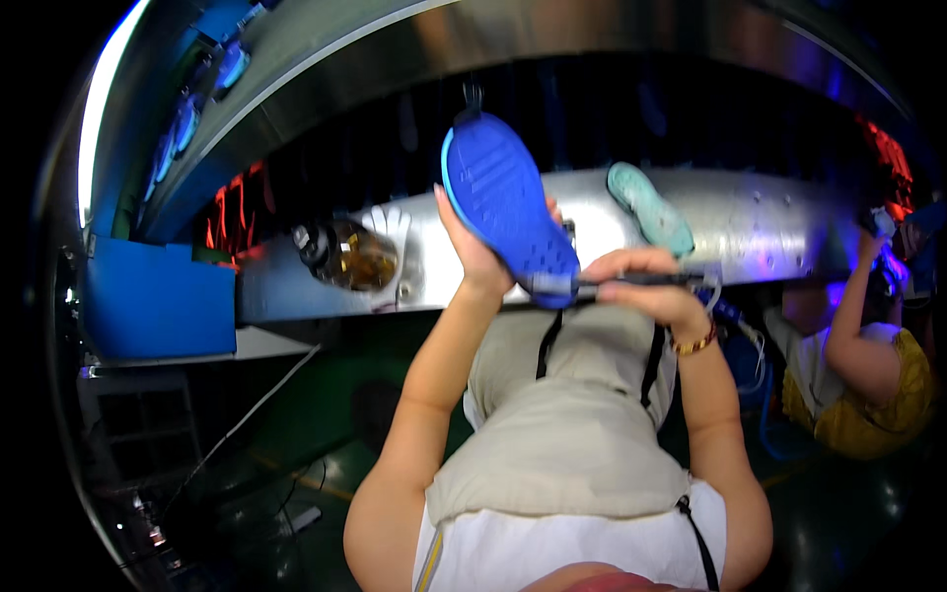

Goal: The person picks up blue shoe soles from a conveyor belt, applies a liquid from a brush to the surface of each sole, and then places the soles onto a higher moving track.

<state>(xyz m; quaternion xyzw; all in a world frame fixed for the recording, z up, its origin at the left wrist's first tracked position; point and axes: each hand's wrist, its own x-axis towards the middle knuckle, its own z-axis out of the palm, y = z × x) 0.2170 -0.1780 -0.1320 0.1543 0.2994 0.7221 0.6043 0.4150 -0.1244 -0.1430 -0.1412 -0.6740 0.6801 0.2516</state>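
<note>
In front of me my left hand (473, 247) grips a blue shoe sole (496, 187) by its side, fingers wrapped behind it. The sole stands tilted with its broad, grooved face toward me; a lighter blue rim shows on its left edge. A black piece sits at its top end. My right hand (656, 288) is closed around a slim brush-like tool with a dark handle (646, 279). Its pale, flat tip (554, 283) lies against the narrow lower end of the sole. Blur hides whether the tip is bristle.
A steel ledge (760, 212) runs across; on it lie a mint-green sole (651, 209), an amber bottle with black cap (360, 255) and a white glove (388, 223). Left stands a blue box (158, 296). Dark strips hang behind the ledge. A co-worker (868, 365) sits at right.
</note>
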